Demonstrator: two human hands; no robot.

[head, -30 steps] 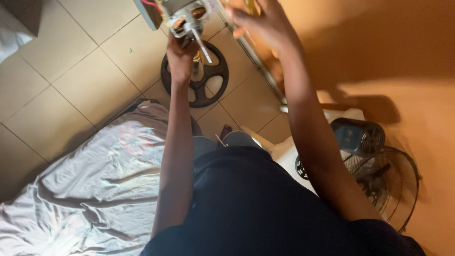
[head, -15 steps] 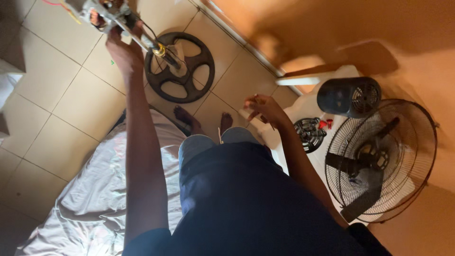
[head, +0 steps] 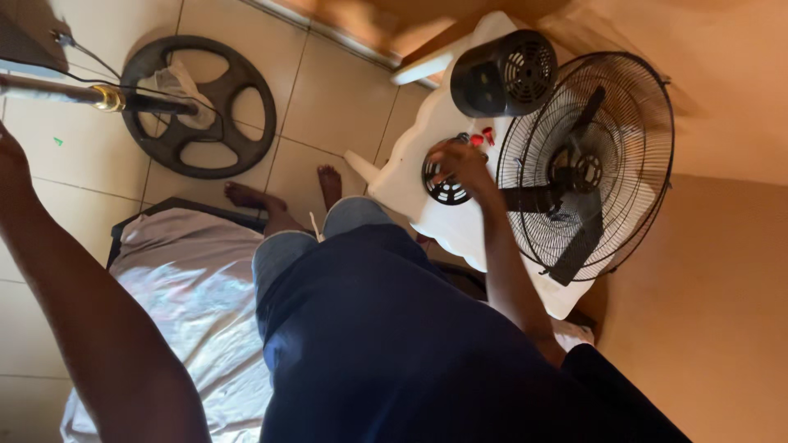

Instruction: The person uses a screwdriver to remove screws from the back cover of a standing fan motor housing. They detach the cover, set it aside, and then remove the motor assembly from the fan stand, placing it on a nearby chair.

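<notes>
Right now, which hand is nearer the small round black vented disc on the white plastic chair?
Right. The right hand rests over the small round black vented disc; the left hand is raised far off at the frame's left edge.

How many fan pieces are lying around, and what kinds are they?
Round wire fan guard: 1
Black motor cover: 1
Small round black grille, under the right hand: 1
Round black stand base: 1
Metal stand pole: 1
Small red parts: 2
Total: 7
</notes>
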